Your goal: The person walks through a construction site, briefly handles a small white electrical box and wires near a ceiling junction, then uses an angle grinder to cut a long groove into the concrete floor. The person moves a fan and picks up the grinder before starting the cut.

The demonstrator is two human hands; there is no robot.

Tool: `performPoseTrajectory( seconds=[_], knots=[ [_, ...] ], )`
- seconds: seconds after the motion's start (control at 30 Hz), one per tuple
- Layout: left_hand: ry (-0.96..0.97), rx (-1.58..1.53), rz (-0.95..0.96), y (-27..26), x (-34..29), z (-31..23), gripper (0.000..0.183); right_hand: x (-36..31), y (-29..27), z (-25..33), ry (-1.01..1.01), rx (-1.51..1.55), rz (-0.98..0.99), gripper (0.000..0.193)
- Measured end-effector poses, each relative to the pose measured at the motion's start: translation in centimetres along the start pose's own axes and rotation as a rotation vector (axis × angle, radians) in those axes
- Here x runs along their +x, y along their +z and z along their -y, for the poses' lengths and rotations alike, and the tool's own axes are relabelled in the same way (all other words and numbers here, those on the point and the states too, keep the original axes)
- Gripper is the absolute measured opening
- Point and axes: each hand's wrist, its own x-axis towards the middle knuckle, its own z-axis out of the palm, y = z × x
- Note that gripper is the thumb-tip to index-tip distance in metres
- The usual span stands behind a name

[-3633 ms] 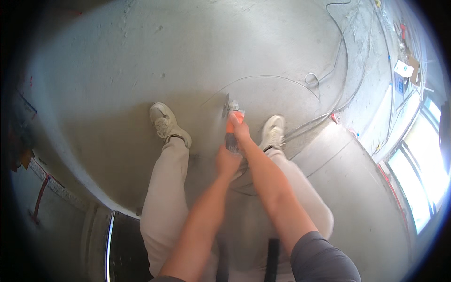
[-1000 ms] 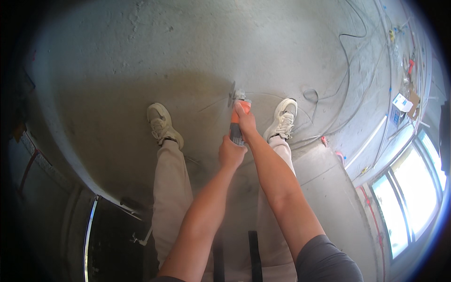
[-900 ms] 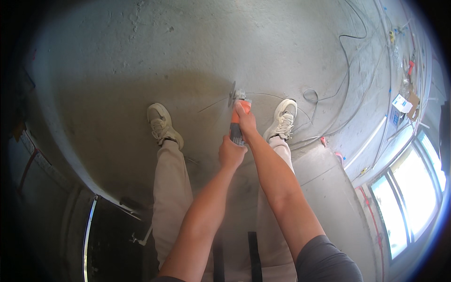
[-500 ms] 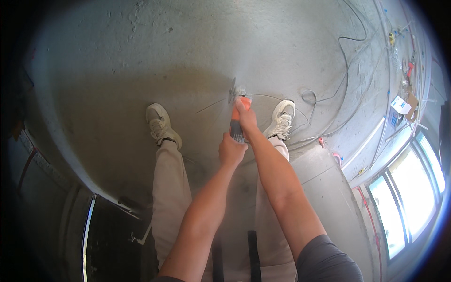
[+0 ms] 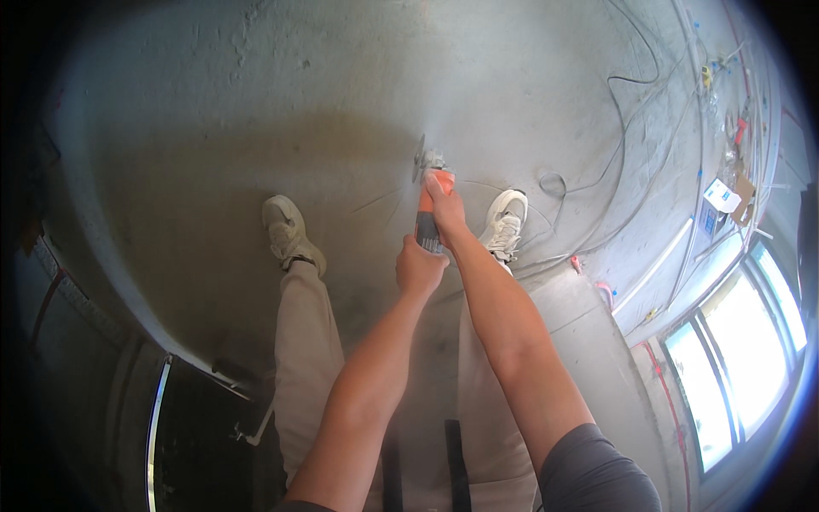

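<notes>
Both my hands are closed round an orange and dark grey angle grinder (image 5: 426, 220), held out in front of me between my shoes. My right hand (image 5: 448, 205) wraps the orange front part, just behind the metal head. Behind it, my left hand (image 5: 420, 266) grips the rear end of the body. A thin cutting disc (image 5: 419, 159) stands on edge at the left of the head, over the concrete floor (image 5: 333, 85). Pale dust hangs in the air beyond the disc; whether the disc touches the concrete, I cannot tell.
My left shoe (image 5: 285, 229) and right shoe (image 5: 507, 220) stand apart on either side of the grinder. A grey cable (image 5: 623, 119) loops over the floor at the right. Farther right lie pipes, a white box (image 5: 722, 196) and scraps beside a bright window (image 5: 738, 350).
The grinder and both hands have shifted very slightly up and left in view, with the grip unchanged. Surroundings at the right have also slid a little left as my head moved.
</notes>
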Motion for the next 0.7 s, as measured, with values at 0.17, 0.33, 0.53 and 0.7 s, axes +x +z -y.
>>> performPoseTrajectory(
  seconds=[0.17,0.33,0.53,0.7],
  knots=[
    [0.039,-0.009,-0.024,0.5,0.4,-0.8,0.05,0.3,-0.2,1.0,-0.024,-0.045,-0.011,0.075],
    [0.032,-0.055,-0.057,1.1,0.2,-1.2,0.052,0.5,-0.8,1.7,0.024,-0.072,-0.007,0.073],
    [0.042,-0.047,-0.035,1.1,0.6,-2.0,0.055,0.3,-0.6,2.4,-0.076,-0.05,0.011,0.071],
    [0.028,-0.05,0.019,-0.2,1.0,-2.0,0.062,-0.4,0.1,3.2,-0.114,0.008,-0.045,0.065]
  ],
)
